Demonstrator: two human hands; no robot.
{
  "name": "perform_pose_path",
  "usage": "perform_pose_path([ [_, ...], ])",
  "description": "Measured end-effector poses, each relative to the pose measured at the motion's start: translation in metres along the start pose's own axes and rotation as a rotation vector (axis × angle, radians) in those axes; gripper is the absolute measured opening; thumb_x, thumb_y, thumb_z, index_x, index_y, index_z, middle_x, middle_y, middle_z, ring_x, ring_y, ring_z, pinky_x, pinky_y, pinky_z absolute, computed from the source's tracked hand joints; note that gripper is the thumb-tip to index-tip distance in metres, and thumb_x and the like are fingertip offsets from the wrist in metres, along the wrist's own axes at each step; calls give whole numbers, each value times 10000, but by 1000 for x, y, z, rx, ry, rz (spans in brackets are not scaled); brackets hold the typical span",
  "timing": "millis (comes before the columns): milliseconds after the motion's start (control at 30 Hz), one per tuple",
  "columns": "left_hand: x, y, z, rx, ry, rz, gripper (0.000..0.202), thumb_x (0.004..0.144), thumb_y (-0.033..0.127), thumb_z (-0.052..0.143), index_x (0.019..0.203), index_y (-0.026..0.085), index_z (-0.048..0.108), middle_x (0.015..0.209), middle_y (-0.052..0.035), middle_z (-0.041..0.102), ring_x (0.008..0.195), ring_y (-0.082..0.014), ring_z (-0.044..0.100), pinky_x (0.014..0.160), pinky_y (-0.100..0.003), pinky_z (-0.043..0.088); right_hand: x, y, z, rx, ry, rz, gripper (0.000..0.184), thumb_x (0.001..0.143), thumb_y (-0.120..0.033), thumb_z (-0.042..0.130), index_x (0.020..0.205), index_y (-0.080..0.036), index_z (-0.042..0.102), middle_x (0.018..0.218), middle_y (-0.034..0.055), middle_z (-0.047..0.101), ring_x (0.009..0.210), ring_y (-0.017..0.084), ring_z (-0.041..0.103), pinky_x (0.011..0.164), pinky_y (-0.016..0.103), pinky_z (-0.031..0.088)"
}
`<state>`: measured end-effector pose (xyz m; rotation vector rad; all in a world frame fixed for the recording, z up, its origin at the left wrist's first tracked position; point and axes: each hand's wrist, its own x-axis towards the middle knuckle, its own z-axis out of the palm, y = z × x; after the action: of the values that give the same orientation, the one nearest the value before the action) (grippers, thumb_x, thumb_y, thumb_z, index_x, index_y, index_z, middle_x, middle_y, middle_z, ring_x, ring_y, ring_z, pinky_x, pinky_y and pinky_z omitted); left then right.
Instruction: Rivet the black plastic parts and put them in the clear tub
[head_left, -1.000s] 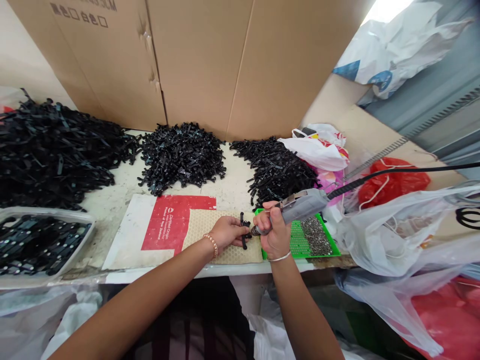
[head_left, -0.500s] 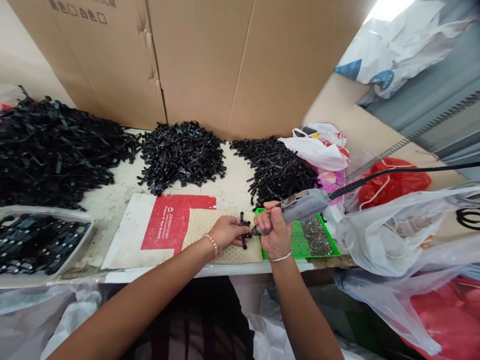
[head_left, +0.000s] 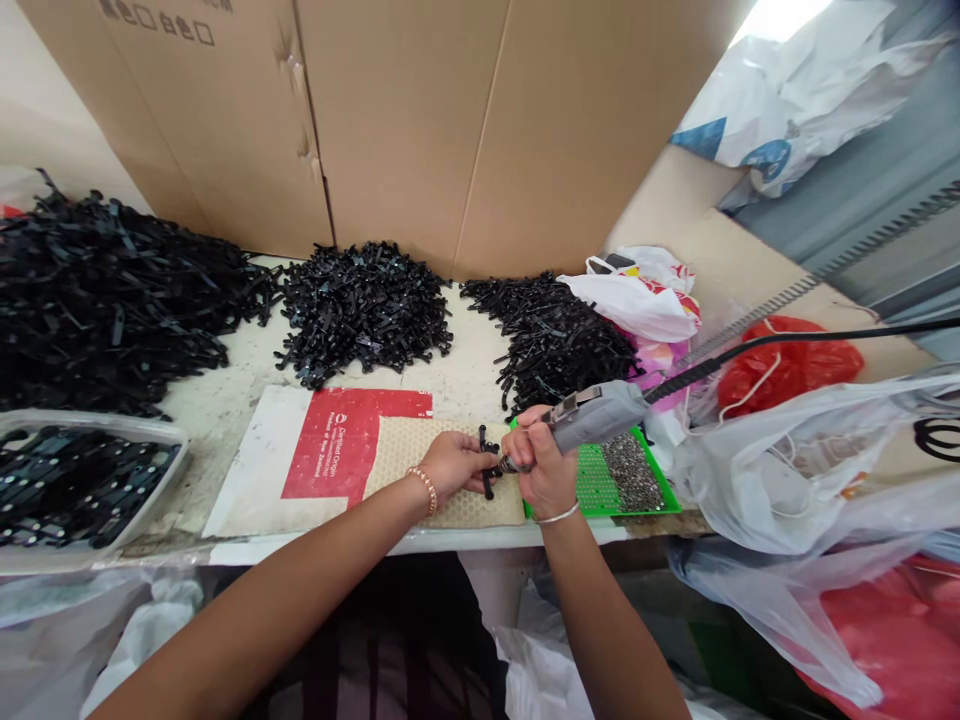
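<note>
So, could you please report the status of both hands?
Left hand pinching black part. Right hand gripping gray power tool, tip at part. No obstruction visible.

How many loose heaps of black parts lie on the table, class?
3: a large heap at the left, running out of frame; a middle heap before the cardboard; and a right heap beyond the right hand. Others may be hidden.

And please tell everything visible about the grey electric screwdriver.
The grey electric screwdriver has a plastic-looking body, a lever-like strip along its upper side and a black cable at its rear. The right hand grips it near the front. It slants down leftward, nose at the black part in the left hand; exact contact is unclear.
</note>
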<state>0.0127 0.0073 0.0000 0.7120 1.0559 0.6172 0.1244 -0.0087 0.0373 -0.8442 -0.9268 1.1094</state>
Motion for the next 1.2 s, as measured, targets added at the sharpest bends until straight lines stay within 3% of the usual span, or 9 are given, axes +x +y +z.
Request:
perform_pose_path([
  [200,-2,1,2,21,29,-2,231,676,221,795,625,93,609,574,-39,639,498,-115,607,467,-213,528,2,4,-2,-38,-101,72,415,638,-541,773,688,-215,523,405,-122,309,340,68,287,390,220,285],
  [400,-2,1,2,-17,19,0,219,681,212,794,640,91,616,576,-39,644,507,-112,614,465,-197,524,1,-4,0,-41,-140,57,386,676,-541,755,735,-213,560,404,-117,309,345,67,293,397,215,297],
  [500,-2,3,0,-45,-13,-31,193,676,174,795,667,88,623,594,-46,655,544,-122,634,492,-203,539,13,-18,-4,-25,-62,-44,372,698,-537,747,793,-214,588,410,-113,322,357,64,312,424,213,338],
  [600,-2,5,-2,-35,-25,-65,158,679,137,785,720,85,641,655,-69,685,584,-136,655,507,-214,549,38,-24,-16,-61,170,-180,399,631,-496,803,803,-202,596,414,-115,360,363,59,331,431,210,363],
  [733,-3,5,-5,-33,-50,-72,199,650,170,808,757,85,664,740,-94,711,624,-147,666,550,-236,565,67,-12,-36,-131,400,-175,450,544,-488,837,723,-178,564,400,-113,392,357,57,341,397,201,354],
  [867,-4,5,-6,-34,-65,-58,147,646,118,776,743,93,667,722,-81,707,636,-148,663,562,-236,562,71,3,-47,-140,399,-111,453,552,-475,832,653,-189,496,393,-118,381,350,53,339,383,195,348],
  [1200,-3,6,-4,-25,-63,-74,97,662,13,646,717,90,670,690,-69,701,618,-135,656,554,-214,554,59,7,-48,-140,344,-70,423,558,-477,824,669,-172,553,395,-112,381,348,55,348,382,200,337],
])
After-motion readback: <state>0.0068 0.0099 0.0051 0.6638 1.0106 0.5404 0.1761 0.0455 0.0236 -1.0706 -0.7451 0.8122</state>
